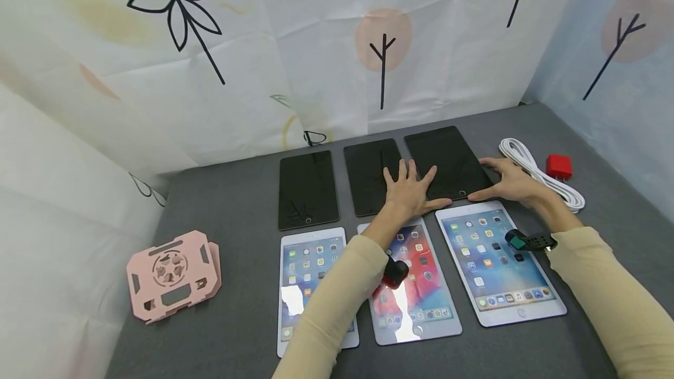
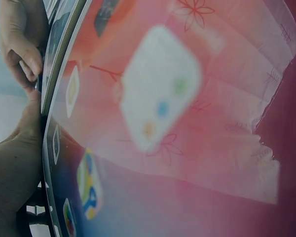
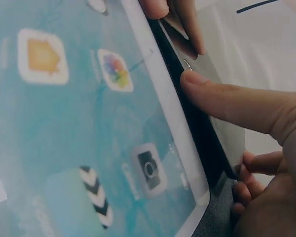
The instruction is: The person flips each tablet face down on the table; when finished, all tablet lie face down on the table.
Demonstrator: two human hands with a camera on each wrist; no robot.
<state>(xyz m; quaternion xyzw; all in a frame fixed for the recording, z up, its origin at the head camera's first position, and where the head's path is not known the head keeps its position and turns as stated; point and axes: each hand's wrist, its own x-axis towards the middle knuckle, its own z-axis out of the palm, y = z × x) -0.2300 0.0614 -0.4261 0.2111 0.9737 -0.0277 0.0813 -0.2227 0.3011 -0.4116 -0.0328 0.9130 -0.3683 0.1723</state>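
Note:
In the head view, three black-screened tablets lie in a back row, above three lit white ones. My right hand (image 1: 508, 183) holds the lower right corner of the right black tablet (image 1: 447, 157); its thumb is on the bottom edge and its fingers are at the right side. My left hand (image 1: 408, 192) spreads its fingers over the middle black tablet (image 1: 365, 171) and the right one's left edge, the thumb at that one's bottom edge. Beneath my left wrist is the red-wallpaper white tablet (image 1: 421, 285). The right white tablet (image 3: 89, 143) fills much of the right wrist view.
The left black tablet (image 1: 308, 192) and left white tablet (image 1: 316, 250) lie further left on the grey table (image 1: 237, 320). A pink slotted stand (image 1: 174, 276) sits at far left. On the right are a coiled white cable (image 1: 542, 174) and a red charger (image 1: 559, 166).

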